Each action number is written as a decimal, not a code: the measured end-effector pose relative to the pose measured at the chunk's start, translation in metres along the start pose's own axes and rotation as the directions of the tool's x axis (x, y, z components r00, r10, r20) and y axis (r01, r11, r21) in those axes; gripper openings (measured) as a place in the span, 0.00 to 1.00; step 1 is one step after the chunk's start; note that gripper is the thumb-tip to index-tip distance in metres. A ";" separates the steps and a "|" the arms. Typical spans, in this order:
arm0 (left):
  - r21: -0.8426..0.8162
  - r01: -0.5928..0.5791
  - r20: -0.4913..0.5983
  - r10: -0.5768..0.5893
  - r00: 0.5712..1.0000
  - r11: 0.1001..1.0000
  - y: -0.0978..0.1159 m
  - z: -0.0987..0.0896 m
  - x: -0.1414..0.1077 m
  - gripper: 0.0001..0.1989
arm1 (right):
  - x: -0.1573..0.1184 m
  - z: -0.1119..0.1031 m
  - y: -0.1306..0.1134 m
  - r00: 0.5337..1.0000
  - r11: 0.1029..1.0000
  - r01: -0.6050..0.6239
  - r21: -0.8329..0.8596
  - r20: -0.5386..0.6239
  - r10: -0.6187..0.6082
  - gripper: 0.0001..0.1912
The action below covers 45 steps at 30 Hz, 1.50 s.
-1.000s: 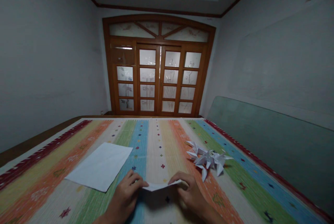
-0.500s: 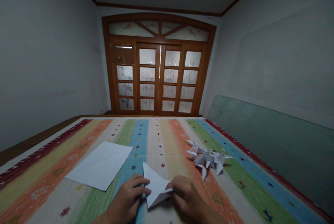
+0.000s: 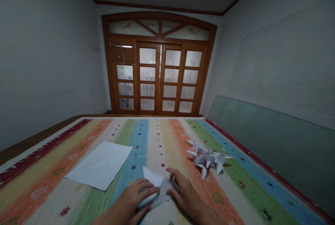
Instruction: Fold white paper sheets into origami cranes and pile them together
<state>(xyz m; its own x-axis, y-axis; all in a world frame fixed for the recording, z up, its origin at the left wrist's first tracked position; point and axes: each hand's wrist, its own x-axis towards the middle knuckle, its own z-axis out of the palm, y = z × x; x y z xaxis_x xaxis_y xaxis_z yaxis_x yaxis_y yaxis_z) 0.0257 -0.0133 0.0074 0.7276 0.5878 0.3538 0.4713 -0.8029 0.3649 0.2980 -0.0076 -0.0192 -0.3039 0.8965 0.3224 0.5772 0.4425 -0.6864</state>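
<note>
Far left: a dark wooden edge [image 3: 34, 144] is seen running along the side of a striped woven cloth [image 3: 157, 136], whose bands of red, orange, green, blue and cream are dotted with small motifs. On the cloth's left half, a flat white paper sheet [image 3: 99, 165] is laid at a slant, unfolded as far as can be seen, just left of the left hand. The left hand [image 3: 128, 200] is placed at bottom centre, with fingers [image 3: 146, 187] curled over the lower left of a folded paper sheet [image 3: 159, 190]. That sheet is located at the cloth's near edge of view, on the blue and cream bands, with 1 pointed corner aimed up and left. It is clamped between the 2 hands: the grip of each is closed on it, fingertips nearly meeting across the top. Whether it is lifted off the cloth or pressed onto it cannot be told. The right hand [image 3: 187, 195] is set on its right end, with fingers [image 3: 171, 172] over the upper edge. Just right of that hand, a spiked white origami cluster [image 3: 208, 158] is resting on the cloth; whether it is 1 piece or several cannot be told. Beyond the cloth, glazed wooden double doors [image 3: 159, 74] are centred, and a grey-green panel [image 3: 261, 141] is stood against the right wall.
</note>
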 end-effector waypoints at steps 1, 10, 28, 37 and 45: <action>0.003 0.000 0.004 0.000 1.000 1.000 0.000 0.000 0.000 0.32 | 0.000 -0.001 -0.001 1.000 1.000 0.006 -0.007 -0.001 -0.006 0.30; 0.111 -0.050 -0.017 0.052 0.998 0.993 0.005 -0.003 0.003 0.22 | 0.003 -0.008 -0.015 0.999 0.971 0.023 -0.238 0.034 -0.015 0.09; 0.160 0.030 0.129 -0.051 0.990 0.987 -0.010 0.006 -0.003 0.28 | 0.009 -0.029 -0.007 0.970 0.916 0.042 -0.398 0.235 0.058 0.19; 0.173 0.052 0.045 -0.061 0.997 0.983 -0.017 0.012 -0.001 0.25 | 0.007 -0.027 0.003 0.985 0.962 0.023 -0.274 0.171 0.025 0.17; 0.088 0.090 -0.029 -0.088 0.996 0.992 -0.009 0.012 0.001 0.28 | 0.006 -0.012 -0.001 0.998 0.997 0.007 0.075 0.064 -0.012 0.18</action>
<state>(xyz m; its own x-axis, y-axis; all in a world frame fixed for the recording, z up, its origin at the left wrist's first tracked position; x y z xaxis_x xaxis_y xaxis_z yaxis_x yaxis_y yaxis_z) 0.0283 -0.0067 -0.0052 0.6685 0.6589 0.3450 0.5773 -0.7521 0.3179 0.3050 -0.0021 -0.0089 -0.3585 0.8878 0.2886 0.5168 0.4462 -0.7306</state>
